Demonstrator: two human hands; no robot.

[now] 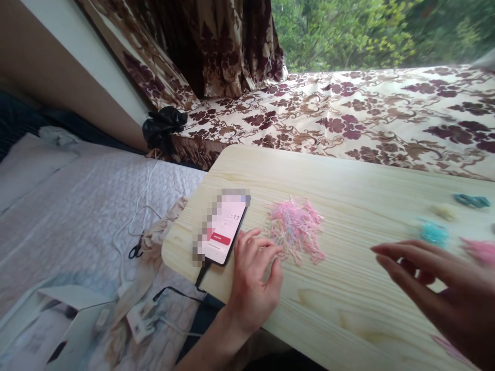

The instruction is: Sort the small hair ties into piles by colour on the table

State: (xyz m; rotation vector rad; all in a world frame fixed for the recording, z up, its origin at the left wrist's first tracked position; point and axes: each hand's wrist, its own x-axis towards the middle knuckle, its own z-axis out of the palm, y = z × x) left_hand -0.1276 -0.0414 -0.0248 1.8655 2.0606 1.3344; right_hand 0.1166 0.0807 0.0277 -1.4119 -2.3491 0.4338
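Note:
My left hand rests on a pale wooden table, fingers apart and slightly curled, its tips touching the edge of a loose heap of thin pink, yellow and blue bands. A phone with a lit screen lies just left of that hand, a black cable plugged into its near end. My right hand hovers over the table at the right, fingers stretched out and holding nothing. Small sorted piles lie beyond it: light blue, pink, yellowish and teal.
A bed with a white quilt lies left of the table, with white cables, a charger and a box on it. A black bag sits by a floral curtain. A floral cloth covers the ledge under the window.

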